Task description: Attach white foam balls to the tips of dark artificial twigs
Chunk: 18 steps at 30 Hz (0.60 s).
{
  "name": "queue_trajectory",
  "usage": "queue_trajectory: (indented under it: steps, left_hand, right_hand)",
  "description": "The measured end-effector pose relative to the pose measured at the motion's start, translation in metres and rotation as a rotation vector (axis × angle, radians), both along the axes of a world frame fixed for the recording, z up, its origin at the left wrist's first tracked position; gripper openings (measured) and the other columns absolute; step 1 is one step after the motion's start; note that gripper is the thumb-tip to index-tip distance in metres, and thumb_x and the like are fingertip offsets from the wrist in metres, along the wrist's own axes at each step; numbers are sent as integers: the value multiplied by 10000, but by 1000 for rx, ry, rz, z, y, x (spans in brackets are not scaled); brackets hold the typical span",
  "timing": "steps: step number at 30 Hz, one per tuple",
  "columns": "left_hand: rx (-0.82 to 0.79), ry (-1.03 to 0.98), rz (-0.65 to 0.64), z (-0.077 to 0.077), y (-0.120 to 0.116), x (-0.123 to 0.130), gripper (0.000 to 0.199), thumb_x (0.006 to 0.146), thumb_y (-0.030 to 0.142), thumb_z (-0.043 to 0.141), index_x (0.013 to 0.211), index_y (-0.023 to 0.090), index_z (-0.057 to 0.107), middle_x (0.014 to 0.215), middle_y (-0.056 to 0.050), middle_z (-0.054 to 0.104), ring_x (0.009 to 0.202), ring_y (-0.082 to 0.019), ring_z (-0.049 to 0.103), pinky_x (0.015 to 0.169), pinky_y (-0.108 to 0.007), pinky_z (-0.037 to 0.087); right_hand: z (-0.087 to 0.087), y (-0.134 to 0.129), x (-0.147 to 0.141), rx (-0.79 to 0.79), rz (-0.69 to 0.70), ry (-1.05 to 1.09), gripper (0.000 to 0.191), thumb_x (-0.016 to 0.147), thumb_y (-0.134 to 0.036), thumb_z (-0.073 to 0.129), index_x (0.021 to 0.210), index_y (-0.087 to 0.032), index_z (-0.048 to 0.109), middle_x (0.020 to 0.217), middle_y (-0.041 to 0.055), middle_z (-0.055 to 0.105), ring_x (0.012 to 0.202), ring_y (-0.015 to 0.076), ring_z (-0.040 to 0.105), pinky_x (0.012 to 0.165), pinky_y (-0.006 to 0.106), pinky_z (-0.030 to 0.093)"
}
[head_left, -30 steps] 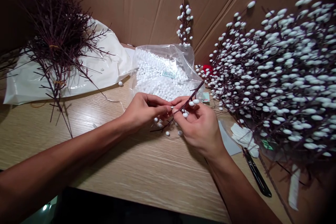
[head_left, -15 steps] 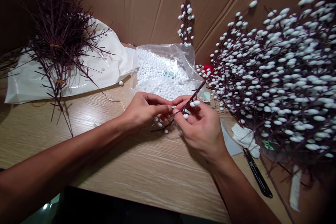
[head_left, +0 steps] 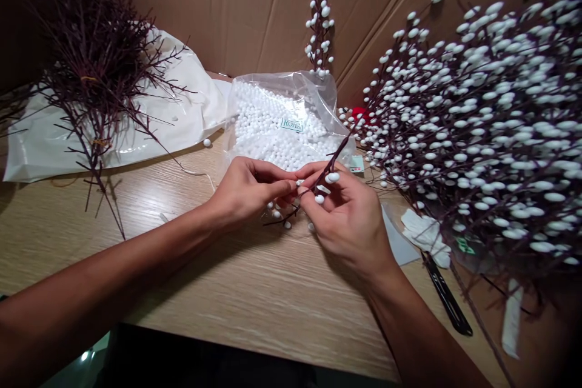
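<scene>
My right hand (head_left: 352,218) is closed round a dark brown twig (head_left: 335,157) that slants up to the right and bears a few white oval beads (head_left: 333,177). Fingertips of my left hand (head_left: 252,191) are pinched together at a small white bead (head_left: 299,182), touching the right fingertips beside the twig. Just behind both hands lies a clear plastic bag (head_left: 268,115) filled with white beads. Loose white beads (head_left: 287,225) rest on the wooden table (head_left: 254,303) below the fingers.
Bare dark twigs (head_left: 97,66) lie on a white plastic bag (head_left: 195,94) at the left. A large mass of beaded branches (head_left: 491,121) fills the right. Near it are a black-handled tool (head_left: 448,294) and crumpled white tissue (head_left: 425,233). Cardboard (head_left: 245,12) stands behind.
The twig in my right hand has turned slightly, and its beads sit a little differently. Both hands stay together in nearly the same place. The whole view has shifted slightly.
</scene>
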<state>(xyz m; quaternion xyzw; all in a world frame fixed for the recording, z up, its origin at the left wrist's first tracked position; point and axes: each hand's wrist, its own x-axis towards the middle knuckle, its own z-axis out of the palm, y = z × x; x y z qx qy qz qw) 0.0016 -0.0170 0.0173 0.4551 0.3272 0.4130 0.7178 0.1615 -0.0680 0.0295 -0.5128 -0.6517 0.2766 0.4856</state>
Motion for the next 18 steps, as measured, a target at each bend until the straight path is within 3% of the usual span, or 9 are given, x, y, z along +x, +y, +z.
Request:
queue_trajectory:
  steps: [5, 18]
  left_hand:
    - [23, 42, 23, 0, -2, 1, 52, 762, 111, 814, 797, 73, 817, 629, -54, 729, 560, -102, 620, 571, -226, 484]
    - [46, 87, 57, -1, -6, 3, 112, 787, 161, 812, 860, 77, 823, 707, -79, 768, 595, -122, 655, 597, -241, 521]
  right_hand:
    - [-1, 0, 0, 31, -18, -76, 132, 872, -68, 637, 851, -198, 643, 1021, 37, 654, 937, 169, 651, 719, 268, 525]
    - [-6, -1, -1, 57, -41, -144, 115, 886, -88, 634, 890, -202, 649, 1069, 55, 674, 978, 205, 682, 764, 317, 564]
